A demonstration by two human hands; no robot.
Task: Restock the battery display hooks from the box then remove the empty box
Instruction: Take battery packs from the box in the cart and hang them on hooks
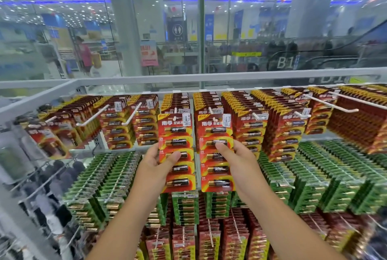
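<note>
Both hands are up at the top row of the rack, each holding a red card of batteries. The left hand point(156, 162) grips the left card point(177, 153) from its left edge, thumb across the front, fingers hidden behind. The right hand point(236, 159) holds the right card point(216, 153) the same way from its right edge, thumb pressed on the second battery down. The two cards hang side by side at about 12 o'clock from the wrists, their punched tops level with the white tips of two hooks point(175, 111) that are already well filled. Whether the holes are fully over the tips I cannot tell.

The box is nowhere in sight, so how much stock is left is unknown.

The risk, as I judge it, lies in working two cards at once. Each is pinched at one edge only, so a card could swing and miss its tip, or catch and bend at the hole. These hooks look nearly full; pushing hard could crowd the front cards off. Green packs point(184, 207) hang at 6 o'clock below the cards, and a dropped card would fall among them. The long bare prongs point(332, 103) at 2 o'clock could snag a sleeve or arm.
</note>
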